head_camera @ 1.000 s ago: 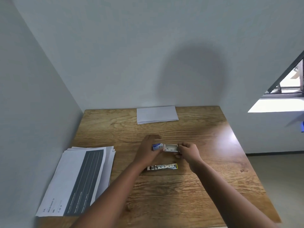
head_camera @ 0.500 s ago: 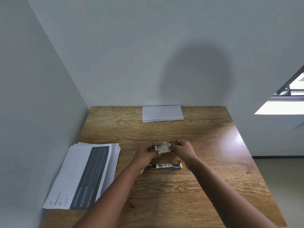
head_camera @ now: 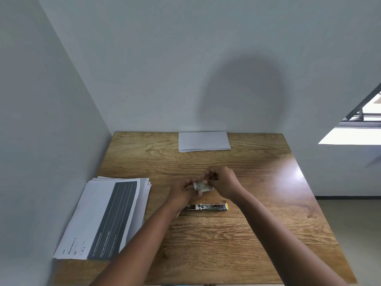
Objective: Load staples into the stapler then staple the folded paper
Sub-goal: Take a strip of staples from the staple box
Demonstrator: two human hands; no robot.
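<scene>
A small white staple box (head_camera: 201, 187) is held above the middle of the wooden table (head_camera: 257, 203). My left hand (head_camera: 182, 191) grips its left end. My right hand (head_camera: 221, 180) has curled fingers at its right end, pinching there; what they pinch is hidden. A metal stapler (head_camera: 207, 207) with a yellow tip lies flat on the table just in front of my hands, with its yellow tip to the right. The folded white paper (head_camera: 204, 141) lies at the table's far edge by the wall.
A stack of printed sheets (head_camera: 107, 215) with a dark band lies at the table's left side, against the left wall. Walls close the table at the back and left. A window opening shows at the far right.
The box, drawn out long between my hands a second ago, now looks short and crumpled between them. My hands have come closer together and my right hand has risen over the box's right end.
</scene>
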